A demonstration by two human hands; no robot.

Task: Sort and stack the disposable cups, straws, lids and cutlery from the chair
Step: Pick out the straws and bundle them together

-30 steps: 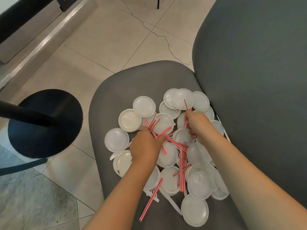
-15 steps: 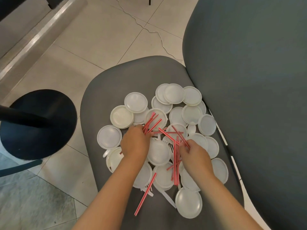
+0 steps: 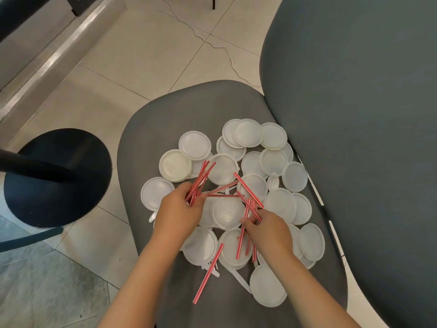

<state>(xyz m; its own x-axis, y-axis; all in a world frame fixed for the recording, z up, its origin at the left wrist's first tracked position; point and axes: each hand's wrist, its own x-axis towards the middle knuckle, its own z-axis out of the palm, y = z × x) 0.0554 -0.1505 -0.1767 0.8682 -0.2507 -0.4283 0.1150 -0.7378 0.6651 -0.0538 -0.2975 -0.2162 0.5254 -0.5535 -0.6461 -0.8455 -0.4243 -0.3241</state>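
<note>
Clutching straw bundle (image 3: 199,179) in left hand (image 3: 177,210), pinching loose straws (image 3: 248,207) with right hand (image 3: 268,229), atop lids (image 3: 228,213) on seat (image 3: 189,110). Could fan and drop the straw bundle, or sweep lids off the edge.

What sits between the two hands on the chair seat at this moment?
In the head view, a white lid lies between the left hand and the right hand, with loose red straws just beyond it.
</note>
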